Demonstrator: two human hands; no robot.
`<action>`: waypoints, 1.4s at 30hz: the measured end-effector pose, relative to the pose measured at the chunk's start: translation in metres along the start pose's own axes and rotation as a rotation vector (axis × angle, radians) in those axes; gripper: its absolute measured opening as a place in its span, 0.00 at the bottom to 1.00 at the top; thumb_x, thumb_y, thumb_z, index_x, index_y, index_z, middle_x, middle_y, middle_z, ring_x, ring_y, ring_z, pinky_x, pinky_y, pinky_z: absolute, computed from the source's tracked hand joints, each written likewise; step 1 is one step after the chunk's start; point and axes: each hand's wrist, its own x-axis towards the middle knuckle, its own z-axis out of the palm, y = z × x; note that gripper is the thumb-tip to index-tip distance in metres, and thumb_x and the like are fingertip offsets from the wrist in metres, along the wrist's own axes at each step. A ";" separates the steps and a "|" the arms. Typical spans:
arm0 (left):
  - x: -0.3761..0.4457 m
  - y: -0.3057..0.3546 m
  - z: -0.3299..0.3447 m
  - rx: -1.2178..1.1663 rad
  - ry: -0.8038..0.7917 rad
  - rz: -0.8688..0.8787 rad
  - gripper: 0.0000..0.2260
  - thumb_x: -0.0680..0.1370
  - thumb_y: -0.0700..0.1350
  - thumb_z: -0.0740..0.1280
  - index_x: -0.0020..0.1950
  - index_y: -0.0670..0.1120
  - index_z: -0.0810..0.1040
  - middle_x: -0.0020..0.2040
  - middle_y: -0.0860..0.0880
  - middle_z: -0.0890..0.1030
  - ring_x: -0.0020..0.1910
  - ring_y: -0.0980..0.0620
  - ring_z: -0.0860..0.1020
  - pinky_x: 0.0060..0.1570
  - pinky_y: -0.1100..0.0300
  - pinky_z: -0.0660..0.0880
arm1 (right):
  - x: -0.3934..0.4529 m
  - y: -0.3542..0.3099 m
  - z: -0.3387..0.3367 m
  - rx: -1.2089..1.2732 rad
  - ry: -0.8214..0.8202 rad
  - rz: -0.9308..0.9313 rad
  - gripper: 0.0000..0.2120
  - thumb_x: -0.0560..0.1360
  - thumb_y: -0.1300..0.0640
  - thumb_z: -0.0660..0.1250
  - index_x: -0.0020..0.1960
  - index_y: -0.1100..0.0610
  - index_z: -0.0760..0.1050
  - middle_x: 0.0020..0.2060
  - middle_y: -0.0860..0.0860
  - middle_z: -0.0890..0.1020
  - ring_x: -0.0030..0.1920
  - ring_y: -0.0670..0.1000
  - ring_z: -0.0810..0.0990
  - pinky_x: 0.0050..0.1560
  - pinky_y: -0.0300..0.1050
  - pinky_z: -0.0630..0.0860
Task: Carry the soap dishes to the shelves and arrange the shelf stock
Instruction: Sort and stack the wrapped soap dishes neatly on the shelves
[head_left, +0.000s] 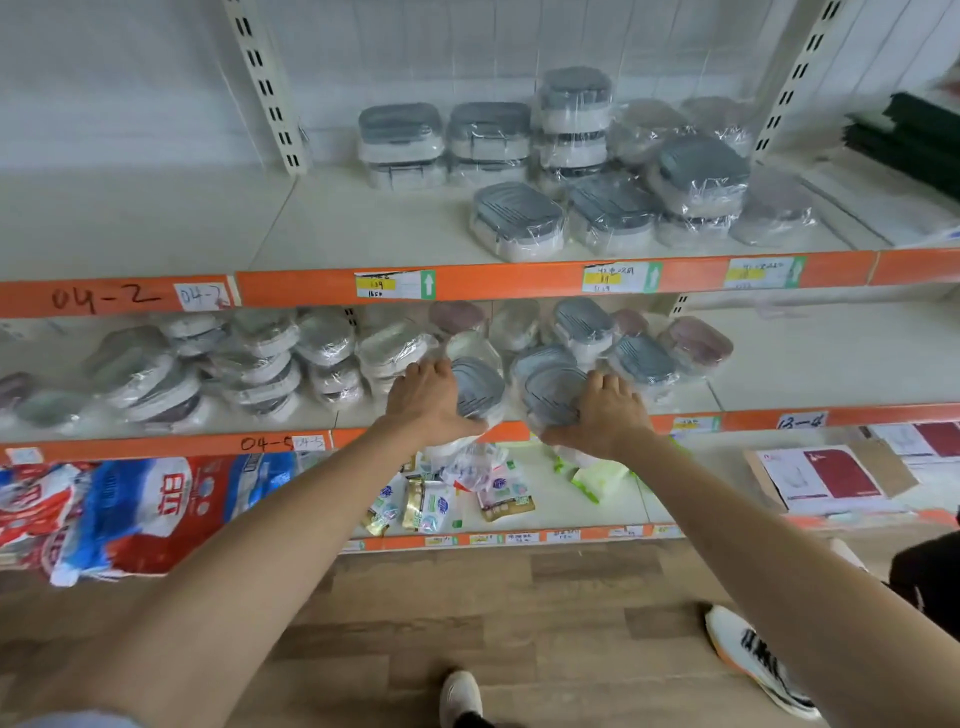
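A: Plastic-wrapped soap dishes, one under each hand. Left hand (427, 397) curls round the left side of a grey-lidded dish (475, 387); right hand (602, 415) lies over the front of a second dish (550, 397), fingers bent over its edge.

B: Gripped or only pushed?

A: Left looks like a hold, thumb below and fingers on top. Right: fingers curled onto the wrap, so I read it as a hold too, though the thumb is hidden. Neither hand is spread flat.

B: Position of the dishes?

A: Both at the front lip of the middle shelf (779, 418), side by side, close together, tilted toward the camera. Judgement: they are being set in from the edge because the back of that shelf is already filled.

B: Surroundings?

A: Loose pile of wrapped dishes (249, 358) to the left on the same shelf, more behind the hands. Top shelf (363, 228) carries neater stacks of grey dishes (488, 137). Bottom shelf (613, 504) holds small packets (415, 504) and a red and blue bag (135, 509).

B: Stage?

A: Likely placing, with tidying not yet done.
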 end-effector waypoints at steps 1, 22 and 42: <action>0.007 -0.002 0.004 -0.007 -0.014 -0.009 0.45 0.71 0.67 0.67 0.74 0.36 0.58 0.70 0.39 0.66 0.68 0.41 0.66 0.61 0.51 0.69 | 0.006 -0.002 0.004 -0.002 -0.004 0.008 0.52 0.68 0.33 0.68 0.75 0.64 0.49 0.72 0.59 0.60 0.73 0.58 0.58 0.71 0.52 0.58; 0.211 -0.025 0.104 -0.106 0.241 -0.115 0.44 0.68 0.64 0.72 0.72 0.38 0.62 0.68 0.39 0.70 0.66 0.41 0.69 0.59 0.54 0.68 | 0.216 0.001 0.088 0.113 0.239 -0.043 0.51 0.68 0.35 0.69 0.75 0.65 0.50 0.71 0.61 0.61 0.72 0.60 0.59 0.70 0.52 0.58; 0.342 -0.042 0.099 -0.219 0.288 -0.278 0.44 0.64 0.68 0.72 0.69 0.40 0.66 0.65 0.44 0.75 0.63 0.43 0.75 0.50 0.57 0.70 | 0.340 -0.028 0.090 -0.053 0.430 -0.075 0.48 0.71 0.32 0.63 0.74 0.67 0.52 0.68 0.62 0.63 0.68 0.61 0.63 0.67 0.53 0.61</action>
